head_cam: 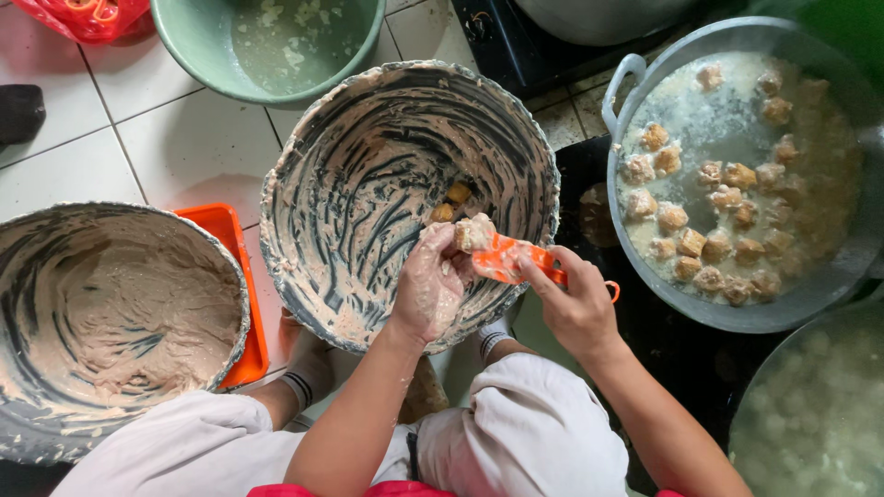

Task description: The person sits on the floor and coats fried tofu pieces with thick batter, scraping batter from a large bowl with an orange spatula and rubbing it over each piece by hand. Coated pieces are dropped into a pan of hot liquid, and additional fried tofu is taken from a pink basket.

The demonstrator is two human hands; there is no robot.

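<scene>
My left hand [431, 281], coated in pale batter, is closed around a lump of filled tofu [473, 230] over the near rim of a dark basin [313, 147] smeared with batter. My right hand [573, 299] grips an orange plastic spoon [514, 261] whose bowl presses against that lump. Two more tofu pieces [449, 202] lie inside the basin. To the right, a grey metal pot [829, 276] holds several dumplings [727, 198] floating in cloudy water.
A second batter-filled basin [241, 304] sits at the left on an orange tray [221, 225]. A green bowl [180, 51] stands at the top, a black stove [516, 46] beyond. Another pot [810, 405] is at the bottom right. My knees are below.
</scene>
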